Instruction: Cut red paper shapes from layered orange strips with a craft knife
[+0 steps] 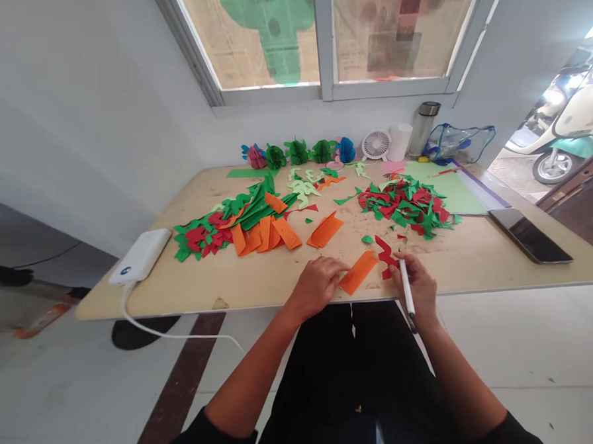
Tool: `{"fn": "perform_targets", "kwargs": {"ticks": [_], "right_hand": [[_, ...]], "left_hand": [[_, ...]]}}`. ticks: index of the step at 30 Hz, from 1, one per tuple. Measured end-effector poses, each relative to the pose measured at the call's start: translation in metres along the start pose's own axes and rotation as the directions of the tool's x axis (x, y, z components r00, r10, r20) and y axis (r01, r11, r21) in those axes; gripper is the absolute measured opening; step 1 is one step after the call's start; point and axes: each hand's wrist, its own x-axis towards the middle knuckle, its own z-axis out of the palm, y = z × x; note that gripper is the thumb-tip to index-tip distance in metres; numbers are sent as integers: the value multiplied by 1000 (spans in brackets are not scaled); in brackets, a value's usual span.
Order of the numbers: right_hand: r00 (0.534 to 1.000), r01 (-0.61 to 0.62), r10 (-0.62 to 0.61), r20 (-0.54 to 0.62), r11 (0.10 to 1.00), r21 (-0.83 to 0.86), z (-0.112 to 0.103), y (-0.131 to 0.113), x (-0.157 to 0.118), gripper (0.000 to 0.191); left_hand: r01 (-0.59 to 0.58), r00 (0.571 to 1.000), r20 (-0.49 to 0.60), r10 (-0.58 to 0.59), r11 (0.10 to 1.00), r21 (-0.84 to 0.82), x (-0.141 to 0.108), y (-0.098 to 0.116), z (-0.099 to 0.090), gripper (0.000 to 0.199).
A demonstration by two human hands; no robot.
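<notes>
A person in dark clothes sits at a pale wooden table [260,287], both hands at its near edge over cut paper. The left hand [320,284], fingers curled, rests its fingertips at the left edge of an orange slip [359,272]; whether they pinch it cannot be told. The slip lies aslant on the tabletop between the two hands, with a wavy red cutout [386,256] just to its right. The right hand [416,285] is closed around a white pen [407,289], its fingertips at the cutout's right edge. Beyond the left hand lies a folded orange piece [325,230], and farther left a spread of orange papers [265,235], green strips [259,211] and red shapes [210,235]. Light-green cutouts [305,192] lie farther back. On the right, a heap of red and green scraps [407,203] sits beside a pale green sheet [426,170] and a dark-screened phone [530,236]. A white power bank [142,255] with a cable [163,333] occupies the left corner. Along the wall stand paper ornaments [299,152], a small fan [376,144], a flask [427,129] and a clear pouch [459,144], while a scooter [576,114] is parked at far right.
</notes>
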Motion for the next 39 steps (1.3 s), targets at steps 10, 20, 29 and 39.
{"fn": "perform_targets", "kwargs": {"ticks": [10, 20, 29, 39], "right_hand": [[992, -128, 128, -6, 990, 58, -4, -20, 6, 36], [988, -147, 142, 68, 986, 74, 23, -28, 2, 31], [977, -171, 143, 157, 968, 184, 53, -35, 11, 25], [963, -205, 146, 227, 943, 262, 54, -26, 14, 27]], "left_hand": [[-139, 990, 27, 139, 990, 20, 9, -3, 16, 22], [-15, 990, -137, 13, 1000, -14, 6, 27, 39, 14], [-110, 989, -103, 105, 993, -42, -3, 12, 25, 21], [-115, 981, -154, 115, 993, 10, -4, 5, 25, 22]]}}
